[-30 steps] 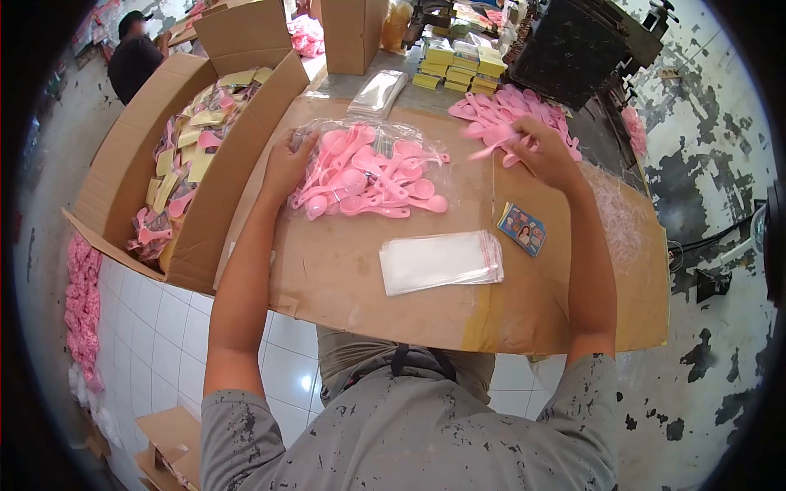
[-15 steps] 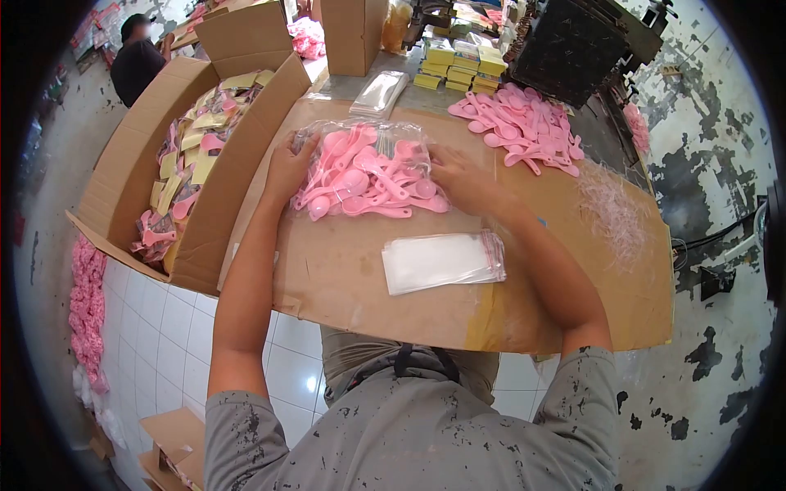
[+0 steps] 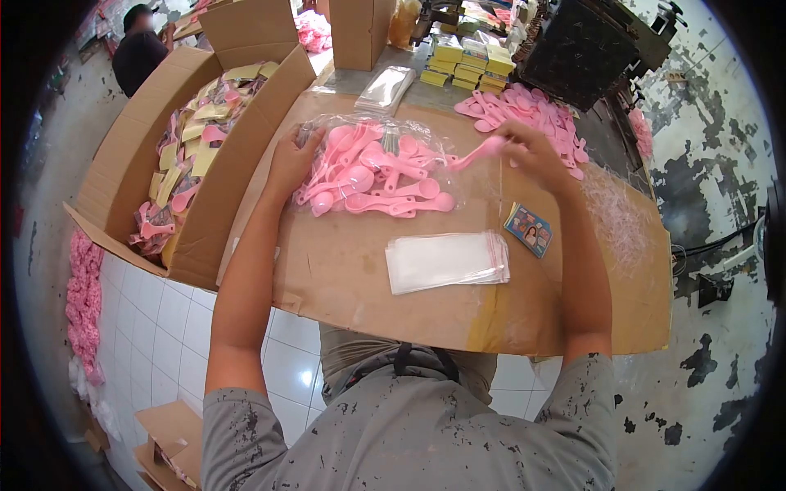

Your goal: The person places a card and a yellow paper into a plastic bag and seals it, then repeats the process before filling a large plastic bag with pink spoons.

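A clear plastic bag (image 3: 450, 184) full of pink measuring spoons (image 3: 360, 176) lies on the cardboard-covered table. My left hand (image 3: 296, 157) grips the bag's left edge. Off its right side, my right hand (image 3: 536, 155) holds a single pink measuring spoon (image 3: 483, 151) by one end. Closer to my body rests a stack of clear flat sleeves (image 3: 446, 262). Beside my right forearm is a small pile of printed cards (image 3: 528, 229). A heap of loose pink spoons (image 3: 544, 114) sits just beyond my right hand.
On the left stands an open carton (image 3: 106, 176) of packed spoons with yellow cards. Bundled cards (image 3: 467, 61), more clear sleeves (image 3: 385, 88) and a dark machine (image 3: 581, 49) are at the back. Plastic shreds (image 3: 614, 217) lie right. A person (image 3: 139, 57) sits far left.
My right hand has left the bag's right edge and moved right and up, now with a pink spoon in it. The printed cards have come into sight. My left hand stays on the bag.
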A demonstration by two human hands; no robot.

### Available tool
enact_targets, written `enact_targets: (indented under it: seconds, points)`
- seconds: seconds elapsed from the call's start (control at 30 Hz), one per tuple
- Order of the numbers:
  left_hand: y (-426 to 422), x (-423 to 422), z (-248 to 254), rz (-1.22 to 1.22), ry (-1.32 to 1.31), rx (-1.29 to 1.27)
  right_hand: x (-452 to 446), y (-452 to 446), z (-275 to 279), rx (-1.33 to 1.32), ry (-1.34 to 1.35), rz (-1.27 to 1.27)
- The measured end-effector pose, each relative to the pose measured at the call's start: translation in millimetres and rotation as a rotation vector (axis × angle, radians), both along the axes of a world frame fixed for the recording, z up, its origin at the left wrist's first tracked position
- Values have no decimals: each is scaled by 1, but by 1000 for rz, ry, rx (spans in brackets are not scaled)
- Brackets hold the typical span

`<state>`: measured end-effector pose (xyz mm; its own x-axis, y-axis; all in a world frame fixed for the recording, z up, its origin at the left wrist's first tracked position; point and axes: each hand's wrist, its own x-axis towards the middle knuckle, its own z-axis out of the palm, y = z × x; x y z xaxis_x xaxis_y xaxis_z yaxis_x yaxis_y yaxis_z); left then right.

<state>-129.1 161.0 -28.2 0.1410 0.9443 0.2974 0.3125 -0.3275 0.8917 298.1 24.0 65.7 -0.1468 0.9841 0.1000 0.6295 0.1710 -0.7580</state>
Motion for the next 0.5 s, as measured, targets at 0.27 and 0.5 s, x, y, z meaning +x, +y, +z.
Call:
enact_targets:
  seconds: [0.27,0.5]
  points:
    - [-7,1,7,22,22,18,-8,11,-17,734,-588,43]
    - [-5,1,4,10,7,18,-101,16,-63,607,-533,329]
